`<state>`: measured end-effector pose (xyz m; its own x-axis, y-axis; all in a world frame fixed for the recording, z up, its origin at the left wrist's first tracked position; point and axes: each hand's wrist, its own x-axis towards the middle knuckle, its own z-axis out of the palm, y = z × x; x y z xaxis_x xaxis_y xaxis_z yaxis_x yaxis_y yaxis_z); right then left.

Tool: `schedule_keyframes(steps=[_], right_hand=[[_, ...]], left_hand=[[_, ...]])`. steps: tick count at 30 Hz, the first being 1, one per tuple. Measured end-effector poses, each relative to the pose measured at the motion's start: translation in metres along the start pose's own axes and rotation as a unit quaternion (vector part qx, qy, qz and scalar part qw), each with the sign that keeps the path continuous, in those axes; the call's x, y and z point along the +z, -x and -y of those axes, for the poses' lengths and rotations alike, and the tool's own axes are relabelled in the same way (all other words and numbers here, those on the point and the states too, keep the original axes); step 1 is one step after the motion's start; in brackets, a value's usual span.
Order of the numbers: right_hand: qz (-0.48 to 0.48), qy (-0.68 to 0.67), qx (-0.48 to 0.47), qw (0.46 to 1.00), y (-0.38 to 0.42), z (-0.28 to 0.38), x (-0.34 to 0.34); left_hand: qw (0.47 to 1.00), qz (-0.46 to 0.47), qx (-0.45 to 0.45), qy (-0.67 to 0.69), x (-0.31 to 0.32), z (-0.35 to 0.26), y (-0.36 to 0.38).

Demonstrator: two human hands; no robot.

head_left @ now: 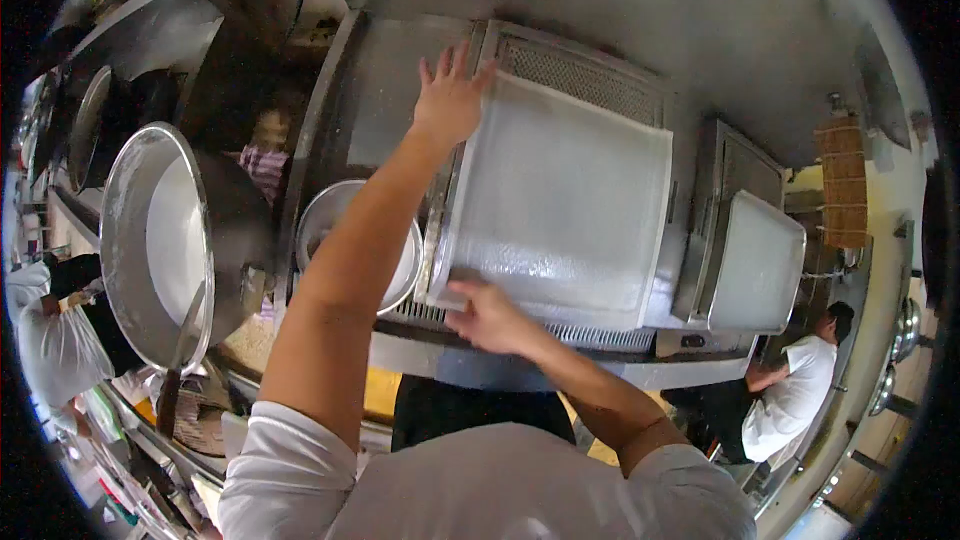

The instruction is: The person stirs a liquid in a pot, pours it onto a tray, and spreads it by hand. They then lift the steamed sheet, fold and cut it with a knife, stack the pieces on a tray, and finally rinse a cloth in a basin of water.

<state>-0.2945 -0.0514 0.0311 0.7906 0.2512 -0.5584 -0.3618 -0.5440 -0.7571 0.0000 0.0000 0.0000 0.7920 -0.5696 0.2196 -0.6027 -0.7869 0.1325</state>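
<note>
White shirt at the bottom edge, pale sheet under our hands

White cloth of our shirt [480, 485] fills the bottom of the frame, nearest the camera, and our bare arms reach up from its sleeves. Near the middle of the frame lies the white sheet [565, 200], broad, smooth and shiny with wet toward its lower edge. It may be a cloth or a thin layer in a frame; the glare makes it hard for us to be sure. Above it, a strip of metal mesh [585, 75] shows.

Our left hand [450, 105] is spread wide at the sheet's upper left corner. Our right hand [485, 315] is curled at the lower left corner, thumb and fingers pinching the edge.

Left of the sheet, partly behind our left forearm, we see a round bowl [322, 208]. Farther left stands a big metal pot [235, 240], with a long-handled tool [170, 405] leaning across its rim. Right of the sheet, a white-filled tray [757, 265] sits tilted in our view. One person in white [800, 390] is at the lower right, and others [70, 340] are at the far left.
</note>
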Motion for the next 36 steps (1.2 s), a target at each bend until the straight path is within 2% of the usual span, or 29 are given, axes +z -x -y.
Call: schedule_keyframes(steps=[1,2,4,5,6,7,8,9,11,13,15,17,21,22,24,26,30,33,34,36], right_hand=[[-0.034,-0.022,-0.019,0.999,0.001,0.006,-0.009],[-0.062,-0.043,0.008,0.997,0.001,0.013,-0.023],[-0.125,-0.041,-0.023,0.991,0.002,0.006,-0.047],[-0.142,-0.061,-0.025,0.988,0.0,-0.003,-0.048],[-0.137,-0.007,-0.044,0.99,0.011,-0.01,-0.045],[-0.14,0.055,-0.072,0.986,0.012,-0.019,-0.047],[-0.144,0.114,-0.101,0.978,0.016,-0.023,-0.048],[-0.131,0.191,-0.073,0.97,0.027,-0.026,-0.052],[-0.099,0.341,-0.007,0.935,0.058,-0.037,-0.064],[-0.085,0.423,0.064,0.9,0.099,-0.066,-0.088],[-0.043,0.458,0.184,0.869,0.131,-0.096,-0.116],[-0.104,0.395,0.166,0.897,0.155,-0.137,-0.13],[-0.256,0.244,0.111,0.929,0.159,-0.13,-0.163],[-0.3,0.183,0.098,0.931,0.151,-0.13,-0.177],[-0.373,0.131,0.069,0.916,0.12,-0.142,-0.22],[-0.462,0.07,0.037,0.883,0.083,-0.137,-0.262],[-0.527,0.18,0.082,0.826,0.001,-0.162,-0.344],[-0.489,0.299,0.146,0.807,-0.033,-0.172,-0.365],[-0.471,0.308,0.153,0.812,-0.038,-0.171,-0.366],[-0.437,0.329,0.167,0.82,-0.042,-0.169,-0.368]], left_hand=[[0.999,-0.019,0.008,0.025,-0.015,-0.004,0.01],[0.998,-0.038,0.016,0.051,-0.031,-0.008,0.02],[0.993,0.054,0.028,0.102,-0.075,-0.037,0.059],[0.985,0.13,0.04,0.107,-0.085,-0.049,0.09],[0.968,0.215,0.049,0.121,-0.095,-0.067,0.126],[0.955,0.259,0.108,0.096,-0.093,-0.08,0.155],[0.946,0.295,0.093,0.1,-0.101,-0.088,0.183],[0.935,0.329,0.079,0.108,-0.105,-0.094,0.203],[0.948,0.284,0.124,0.072,-0.098,-0.095,0.222],[0.955,0.254,0.145,0.057,-0.097,-0.094,0.224],[0.958,0.243,0.136,0.064,-0.1,-0.094,0.223],[0.958,0.259,0.101,0.065,-0.093,-0.092,0.224],[0.958,0.257,0.016,0.122,-0.1,-0.099,0.218],[0.964,0.219,0.006,0.151,-0.101,-0.101,0.219],[0.968,0.143,-0.017,0.207,-0.102,-0.106,0.224],[0.968,0.114,-0.039,0.218,-0.113,-0.114,0.229],[0.959,0.105,-0.113,0.236,-0.12,-0.125,0.255],[0.948,0.12,-0.163,0.247,-0.128,-0.132,0.281],[0.951,0.09,-0.162,0.247,-0.124,-0.132,0.292],[0.942,0.098,-0.185,0.263,-0.128,-0.13,0.306]])
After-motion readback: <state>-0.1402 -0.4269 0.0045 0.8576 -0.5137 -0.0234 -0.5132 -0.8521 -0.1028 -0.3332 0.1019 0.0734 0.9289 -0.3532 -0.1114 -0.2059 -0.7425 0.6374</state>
